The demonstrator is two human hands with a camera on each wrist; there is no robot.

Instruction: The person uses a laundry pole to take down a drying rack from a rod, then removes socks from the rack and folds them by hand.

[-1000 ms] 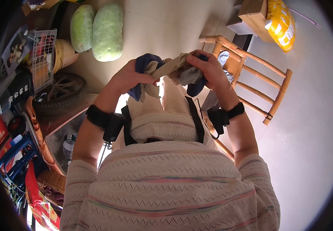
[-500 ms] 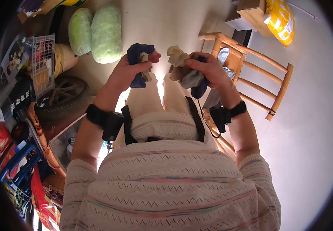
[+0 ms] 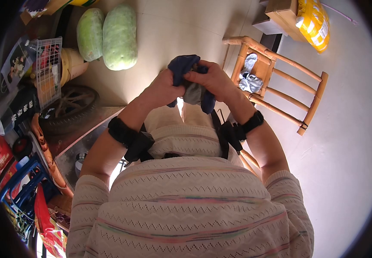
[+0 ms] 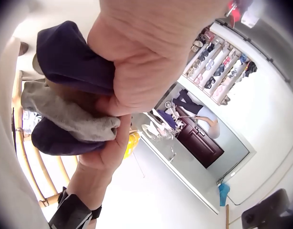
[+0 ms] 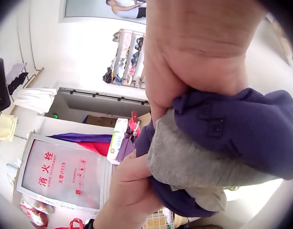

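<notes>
Both hands meet over the lap around a bundle of soft cloth. The left hand (image 3: pixel 165 89) pinches the dark blue cloth (image 3: pixel 183 68) from the left side. From the right, the right hand (image 3: pixel 214 81) grips the same bundle, its thumb across the top. A grey cloth piece (image 3: pixel 193 93) hangs between the hands. In the left wrist view, the grey piece (image 4: pixel 65 112) lies between two dark blue parts (image 4: pixel 72 62). Seen from the right wrist, grey fabric (image 5: pixel 189 157) is wrapped by blue fabric (image 5: pixel 246 129), with a beige edge (image 5: pixel 208 196) below.
A bamboo chair (image 3: pixel 291 81) stands at the right with light blue cloth items (image 3: pixel 250 81) on its seat. Two large green melons (image 3: pixel 120 38) lie on the floor at upper left. A wheel (image 3: pixel 67 107) and wire basket (image 3: pixel 49 71) are at the left. Boxes stand at upper right.
The hands were apart, each with cloth; they have come together at the middle. The beige piece seen at the right hand is now mostly hidden in the head view.
</notes>
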